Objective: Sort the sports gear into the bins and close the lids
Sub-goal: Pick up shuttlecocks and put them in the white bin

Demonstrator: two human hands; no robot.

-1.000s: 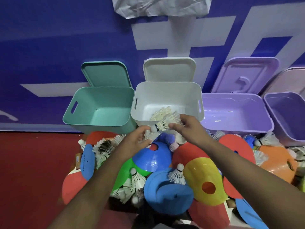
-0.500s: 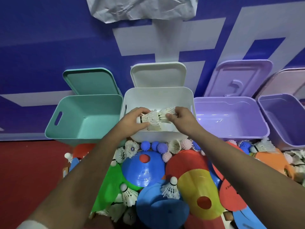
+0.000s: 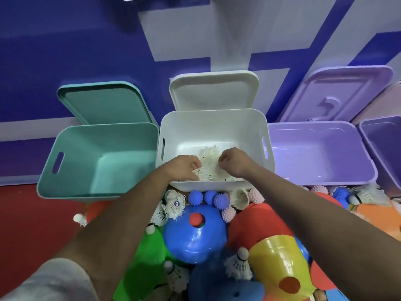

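Note:
Both my hands reach into the white bin [image 3: 217, 120], which stands open in the middle of the row. My left hand [image 3: 184, 168] grips a bunch of white shuttlecocks [image 3: 206, 173] low inside the bin, and my right hand [image 3: 235, 161] pinches the other end of the same bunch. More shuttlecocks [image 3: 209, 152] lie on the bin's floor behind them. In front of the bins is a pile of gear: a blue cone [image 3: 195, 235], a yellow cone [image 3: 280, 263], a red cone [image 3: 249, 220], a green cone [image 3: 141, 263], blue spiky balls [image 3: 195, 197] and loose shuttlecocks [image 3: 174, 204].
A teal bin [image 3: 71, 161] stands left of the white one, a purple bin [image 3: 314, 153] to the right, and a second purple bin [image 3: 386, 144] at the far right. Their lids, the teal lid [image 3: 104, 103], white lid [image 3: 214, 90] and purple lid [image 3: 338, 94], lean on the blue wall.
Both hands carried the bunch of shuttlecocks from above the pile forward over the white bin's rim and down inside it. The view moved closer to the bins.

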